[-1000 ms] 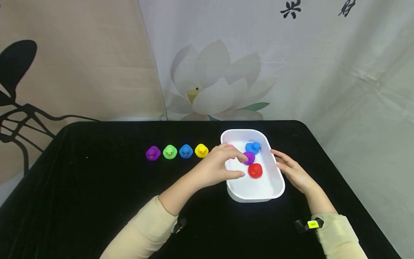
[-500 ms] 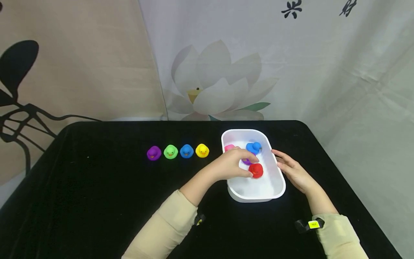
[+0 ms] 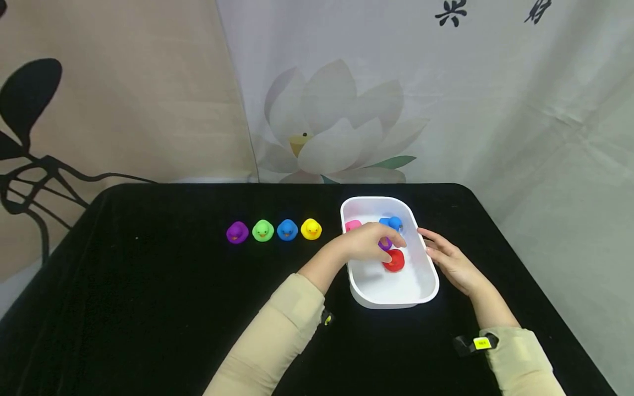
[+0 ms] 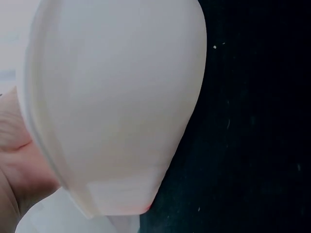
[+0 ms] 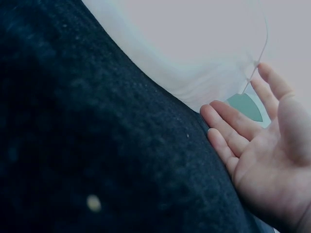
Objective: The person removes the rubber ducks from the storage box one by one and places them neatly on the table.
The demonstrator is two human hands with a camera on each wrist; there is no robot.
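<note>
Over the white plastic tray (image 3: pixel 391 291), my left hand (image 3: pixel 369 242) reaches in, fingers and thumb curled round a purple rubber duck (image 3: pixel 384 243) that they partly hide. Its thumb tip overlaps a red rubber duck (image 3: pixel 396 264). Farther back in the tray are a blue duck (image 3: pixel 394 223) and a pink duck (image 3: pixel 353 225). My right hand (image 3: pixel 453 267) rests its extended fingertips at the tray's right rim. In the right wrist view, those fingers (image 5: pixel 231 124) lie along the tray wall. Tray side fills much of the left wrist view, with part of the left hand (image 4: pixel 24 170) behind it.
Left of the tray, a row of ducks stands on the black cloth (image 3: pixel 148 308): purple (image 3: pixel 237 232), green (image 3: pixel 263 231), blue (image 3: pixel 287 230) and yellow (image 3: pixel 311 229). Behind the table hangs a printed curtain (image 3: pixel 337 121).
My left hand has moved right, farther into the tray, and its fingers and thumb have drawn closer together round the purple duck. The right hand has stayed at the rim.
</note>
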